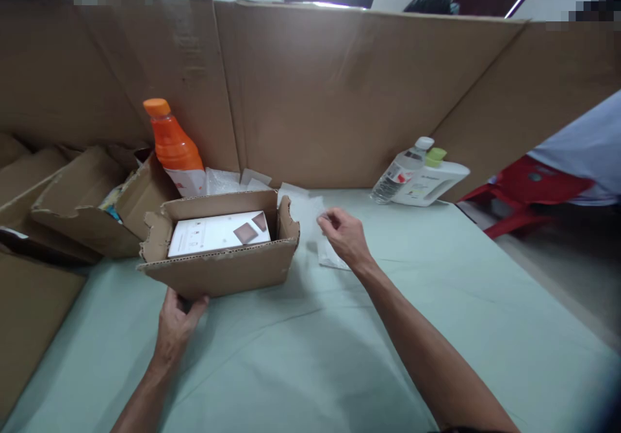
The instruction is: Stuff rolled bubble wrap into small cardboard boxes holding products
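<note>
An open cardboard box with ragged top edges stands on the table, and inside it lies a white printed carton with brown squares on it. My left hand grips the box's lower front edge, its thumb against the cardboard and some fingers hidden under it. To the right of the box, my right hand is closed in a pinch on a clear bubble wrap sheet. More of the translucent plastic shows beneath that hand and behind the box.
An orange bottle leans at the back left, near several open cardboard boxes. A clear bottle and a white jug stand back right. A tall cardboard wall borders the green-covered table. People and a red stool are beyond.
</note>
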Motion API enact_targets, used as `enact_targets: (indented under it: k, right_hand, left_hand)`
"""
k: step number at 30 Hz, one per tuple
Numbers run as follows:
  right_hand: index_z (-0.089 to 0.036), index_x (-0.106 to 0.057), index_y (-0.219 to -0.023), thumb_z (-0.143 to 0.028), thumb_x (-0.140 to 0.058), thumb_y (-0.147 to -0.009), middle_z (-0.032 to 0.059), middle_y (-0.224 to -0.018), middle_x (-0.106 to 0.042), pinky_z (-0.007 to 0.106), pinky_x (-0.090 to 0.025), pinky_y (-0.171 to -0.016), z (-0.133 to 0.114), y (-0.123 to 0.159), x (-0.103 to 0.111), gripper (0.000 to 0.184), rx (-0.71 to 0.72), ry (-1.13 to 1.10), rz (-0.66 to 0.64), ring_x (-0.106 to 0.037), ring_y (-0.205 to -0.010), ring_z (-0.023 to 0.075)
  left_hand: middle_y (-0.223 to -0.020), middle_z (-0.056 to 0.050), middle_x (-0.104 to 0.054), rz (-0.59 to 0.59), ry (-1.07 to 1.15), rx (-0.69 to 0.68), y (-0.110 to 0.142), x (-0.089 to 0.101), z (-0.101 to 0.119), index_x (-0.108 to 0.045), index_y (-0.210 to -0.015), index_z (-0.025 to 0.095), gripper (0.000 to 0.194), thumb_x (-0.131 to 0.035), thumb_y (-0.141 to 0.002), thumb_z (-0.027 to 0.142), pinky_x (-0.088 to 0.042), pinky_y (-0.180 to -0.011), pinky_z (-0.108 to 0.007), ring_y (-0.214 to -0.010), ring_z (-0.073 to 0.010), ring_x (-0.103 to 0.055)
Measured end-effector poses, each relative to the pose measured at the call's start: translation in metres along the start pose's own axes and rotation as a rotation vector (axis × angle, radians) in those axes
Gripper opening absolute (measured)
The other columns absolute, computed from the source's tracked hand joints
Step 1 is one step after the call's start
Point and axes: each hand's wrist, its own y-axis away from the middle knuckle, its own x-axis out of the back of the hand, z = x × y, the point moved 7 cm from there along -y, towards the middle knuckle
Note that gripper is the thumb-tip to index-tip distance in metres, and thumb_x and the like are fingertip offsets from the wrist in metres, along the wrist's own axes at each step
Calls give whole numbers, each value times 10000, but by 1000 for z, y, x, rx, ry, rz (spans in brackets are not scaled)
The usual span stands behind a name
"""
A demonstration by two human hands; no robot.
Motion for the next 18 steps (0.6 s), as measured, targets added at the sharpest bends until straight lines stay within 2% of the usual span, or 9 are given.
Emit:
enact_targets:
  k: [3,5,9,12,16,18]
  right_hand:
    - [-189,-596,-816,-406,-650,-836,-6,-737,-609,265,-508,-615,0,44,34,224,-90,-446,42,-577,-650,141]
    - [-186,-588,-786,-428,-754,-764,-8,-738,-615,255,-520,-599,6,83,40,294,-228,-681,31,-585,-657,135]
    - [-146,-665,-830,-454,-869,-643,31,-750,-670,249,-511,-521,19,172,20,414,-579,-922,-47,-581,-611,133]
    - [-118,-692,-817,-475,-890,-617,49,-724,-670,254,-511,-505,15,228,1,454,-764,-1051,-142,-587,-604,140]
    - [-124,-673,-819,-456,-901,-623,45,-744,-669,254,-511,-519,-4,268,-5,448,-848,-1179,-172,-661,-652,176]
    - [-136,-639,-802,-445,-905,-622,30,-747,-660,250,-504,-511,-12,281,-10,445,-882,-1232,-195,-693,-661,195]
  left_hand:
    - [-884,-37,-628,6,-36,-20,0,2,5,-568,-1033,187,503,-741,-629,432,-493,-723,-317,-839,-229,-610]
    - [-881,-33,-623,10,-54,-30,0,3,8,-576,-1023,192,491,-741,-622,423,-494,-728,-321,-846,-232,-605]
    - [-908,-49,-635,3,-23,-39,1,2,14,-584,-1054,174,508,-744,-620,383,-513,-792,-344,-875,-235,-610]
    - [-1039,-89,-659,48,32,-80,5,6,24,-570,-1181,151,583,-739,-655,337,-511,-920,-400,-980,-248,-628]
    - [-1359,-157,-571,241,31,-238,25,33,53,-426,-1445,151,816,-750,-717,324,-414,-1096,-497,-1230,-298,-564]
    - [-1379,-153,-568,320,-50,-337,46,50,73,-423,-1467,168,795,-742,-759,338,-407,-1107,-512,-1255,-308,-553]
